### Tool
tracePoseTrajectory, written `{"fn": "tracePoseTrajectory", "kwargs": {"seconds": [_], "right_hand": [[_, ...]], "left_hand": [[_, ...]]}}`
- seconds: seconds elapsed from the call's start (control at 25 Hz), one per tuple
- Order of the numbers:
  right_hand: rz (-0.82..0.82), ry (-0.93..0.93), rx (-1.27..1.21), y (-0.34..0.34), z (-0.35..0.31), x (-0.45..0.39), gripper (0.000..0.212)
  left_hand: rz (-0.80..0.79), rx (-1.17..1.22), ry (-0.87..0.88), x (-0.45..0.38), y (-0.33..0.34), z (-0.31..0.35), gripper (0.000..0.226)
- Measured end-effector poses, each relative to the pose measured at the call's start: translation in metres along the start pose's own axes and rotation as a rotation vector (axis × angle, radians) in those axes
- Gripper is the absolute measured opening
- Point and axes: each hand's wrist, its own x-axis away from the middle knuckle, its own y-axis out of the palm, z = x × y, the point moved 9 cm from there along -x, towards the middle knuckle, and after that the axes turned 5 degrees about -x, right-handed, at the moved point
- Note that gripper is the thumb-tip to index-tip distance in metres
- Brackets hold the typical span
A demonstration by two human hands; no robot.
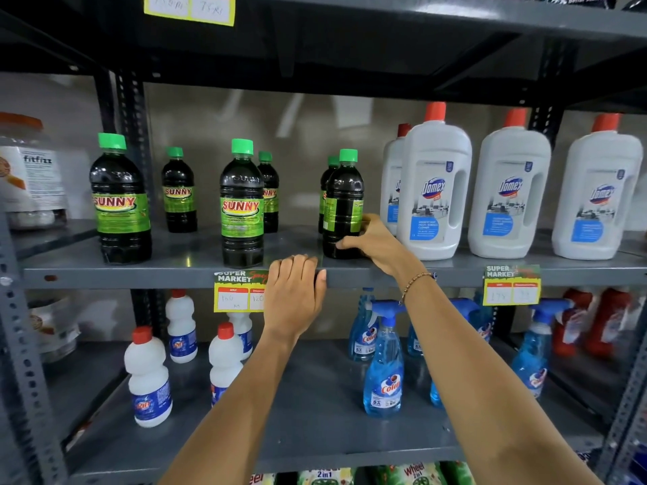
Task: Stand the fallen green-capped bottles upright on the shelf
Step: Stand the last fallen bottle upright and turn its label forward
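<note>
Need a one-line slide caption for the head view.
Right hand grips an upright green-capped bottle at the shelf front while the left hand rests on the shelf edge.

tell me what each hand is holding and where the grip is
The right hand holds the rightmost green-capped bottle, grip around its lower body. The left hand holds nothing; it rests on the shelf edge.
</note>
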Motion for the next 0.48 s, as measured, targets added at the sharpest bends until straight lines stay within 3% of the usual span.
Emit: {"fn": "tracePoseTrajectory", "kwargs": {"seconds": [0.12, 0.28, 0.48], "right_hand": [[0.011, -0.027, 0.052, 0.0024, -0.0024, 0.0041, 0.085], [-0.017, -0.020, 0.032, 0.0018, -0.0024, 0.0015, 0.055], [-0.016, -0.007, 0.056, 0.0021, 0.0021, -0.0008, 0.084]], "left_hand": [[-0.004, -0.007, 0.002, 0.0015, 0.0011, 0.0000, 0.036], [0.009, 0.000, -0.004, 0.0015, -0.0001, -0.0001, 0.034], [0.003, -0.005, -0.001, 0.0016, -0.0004, 0.0002, 0.032]]}}
